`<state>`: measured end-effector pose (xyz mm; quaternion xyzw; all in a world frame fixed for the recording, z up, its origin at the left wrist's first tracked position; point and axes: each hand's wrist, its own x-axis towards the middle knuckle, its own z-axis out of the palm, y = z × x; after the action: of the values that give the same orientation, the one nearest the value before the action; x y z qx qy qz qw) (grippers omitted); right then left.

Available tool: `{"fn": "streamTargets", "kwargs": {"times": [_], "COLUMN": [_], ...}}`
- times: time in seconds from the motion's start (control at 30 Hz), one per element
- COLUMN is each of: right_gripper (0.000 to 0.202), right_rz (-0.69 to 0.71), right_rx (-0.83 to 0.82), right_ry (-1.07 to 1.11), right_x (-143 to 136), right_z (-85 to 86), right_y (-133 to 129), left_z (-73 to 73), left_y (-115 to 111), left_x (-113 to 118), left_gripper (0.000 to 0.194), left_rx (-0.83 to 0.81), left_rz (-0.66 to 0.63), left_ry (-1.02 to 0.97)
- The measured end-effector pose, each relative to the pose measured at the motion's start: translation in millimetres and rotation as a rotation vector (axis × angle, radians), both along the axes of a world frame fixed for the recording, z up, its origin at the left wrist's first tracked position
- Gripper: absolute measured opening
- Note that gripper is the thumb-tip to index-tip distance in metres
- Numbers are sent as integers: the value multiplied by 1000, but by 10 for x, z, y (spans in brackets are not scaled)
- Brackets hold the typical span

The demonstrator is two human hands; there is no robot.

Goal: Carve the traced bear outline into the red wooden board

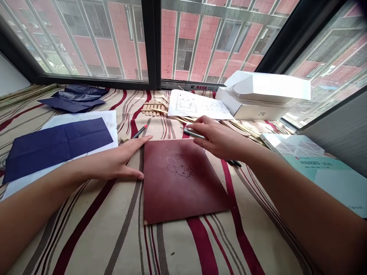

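A dark red board point(183, 202) lies flat on the striped cloth, with a small cartoon animal head with long ears point(180, 168) drawn in thin lines on it. My left hand point(127, 158) is at the board's left edge, fingers stretched and thumb apart, holding nothing. Over the board's far right corner, my right hand point(213, 137) has its fingers closed on a slim pale-blue pen-like tool point(194, 133); its tip is hard to make out. A dark pen with a red end point(139, 131) and a small pale eraser-like block point(124, 138) lie beyond my left hand.
Dark blue carbon-like paper point(60, 147) covers a white sheet point(110, 124) at left; more dark sheets point(76, 100) lie behind. Wooden sticks point(151, 109), a drawing sheet point(186, 104) and a white box point(258, 110) are by the window. A teal book point(329, 175) lies right.
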<state>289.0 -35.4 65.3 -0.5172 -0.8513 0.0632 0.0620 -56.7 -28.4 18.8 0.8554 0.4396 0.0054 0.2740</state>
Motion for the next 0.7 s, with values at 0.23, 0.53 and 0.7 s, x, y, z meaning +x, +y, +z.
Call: {"fn": "streamTargets", "kwargs": {"times": [0.23,0.53,0.7], "right_gripper": [43,42,35], "right_rz": [332,267,273], "right_rx": [-17,22,-33], "right_ry": [-58,-135,-72], "right_x": [-7,-59,-77], "right_z": [-81,-130,-141], "right_y": [-359,-414,-432], "left_z": [11,30,-10], "left_y": [-2,1,-13], "left_x": [25,26,-11], "left_gripper": [126,123,118], "left_rx": [16,27,48], "left_rz": [-15,-39,-61], "left_ry": [15,9,3]}}
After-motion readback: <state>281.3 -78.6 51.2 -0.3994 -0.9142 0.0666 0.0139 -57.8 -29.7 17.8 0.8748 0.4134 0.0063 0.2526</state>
